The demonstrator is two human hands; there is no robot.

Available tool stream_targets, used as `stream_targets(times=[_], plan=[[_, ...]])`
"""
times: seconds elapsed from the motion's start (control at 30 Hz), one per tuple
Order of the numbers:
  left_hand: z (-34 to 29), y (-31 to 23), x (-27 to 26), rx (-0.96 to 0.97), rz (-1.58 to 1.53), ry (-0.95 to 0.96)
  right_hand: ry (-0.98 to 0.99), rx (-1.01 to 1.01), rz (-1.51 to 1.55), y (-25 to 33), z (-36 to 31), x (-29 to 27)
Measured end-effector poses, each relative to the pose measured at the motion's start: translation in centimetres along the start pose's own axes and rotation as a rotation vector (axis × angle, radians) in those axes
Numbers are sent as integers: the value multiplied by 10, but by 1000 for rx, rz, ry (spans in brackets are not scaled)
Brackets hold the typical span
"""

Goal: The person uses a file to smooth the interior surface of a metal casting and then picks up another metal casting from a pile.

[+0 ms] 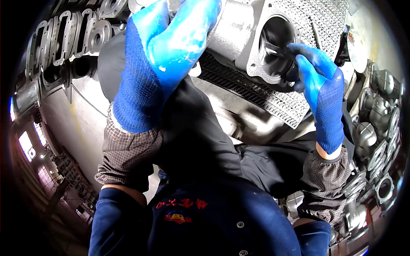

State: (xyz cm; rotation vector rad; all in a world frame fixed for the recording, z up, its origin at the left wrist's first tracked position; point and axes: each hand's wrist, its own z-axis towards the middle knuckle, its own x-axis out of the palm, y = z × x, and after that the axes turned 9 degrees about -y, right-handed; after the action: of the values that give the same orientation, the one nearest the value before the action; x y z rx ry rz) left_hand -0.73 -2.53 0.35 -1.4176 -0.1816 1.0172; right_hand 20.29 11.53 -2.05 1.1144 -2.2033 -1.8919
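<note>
A grey cast-metal housing with a square flange and a round bore is held up close in front of me. My left hand, in a blue coated glove, is wrapped around its upper left end. My right hand, also in a blue glove, reaches to the bore, its fingers pinching a small dark part at the rim of the opening. What lies deeper in the bore is dark and hidden.
A perforated metal mesh surface lies under the housing. Flat metal flange plates hang in a row at the upper left. Several grey cast housings are stacked along the right side. My dark apron and checked sleeve covers fill the lower middle.
</note>
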Motion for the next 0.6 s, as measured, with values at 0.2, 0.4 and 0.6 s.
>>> stream_targets(times=[0.2,0.4,0.6], plan=[[5,-21,-4,-191,-177,128,33,168,-17,17,-5,3],[5,-27,11,-392,-387,120,-61,73,-115,20,2,6],[2,-23,14,-371,-328,40,12,-121,-162,10,-1,2]])
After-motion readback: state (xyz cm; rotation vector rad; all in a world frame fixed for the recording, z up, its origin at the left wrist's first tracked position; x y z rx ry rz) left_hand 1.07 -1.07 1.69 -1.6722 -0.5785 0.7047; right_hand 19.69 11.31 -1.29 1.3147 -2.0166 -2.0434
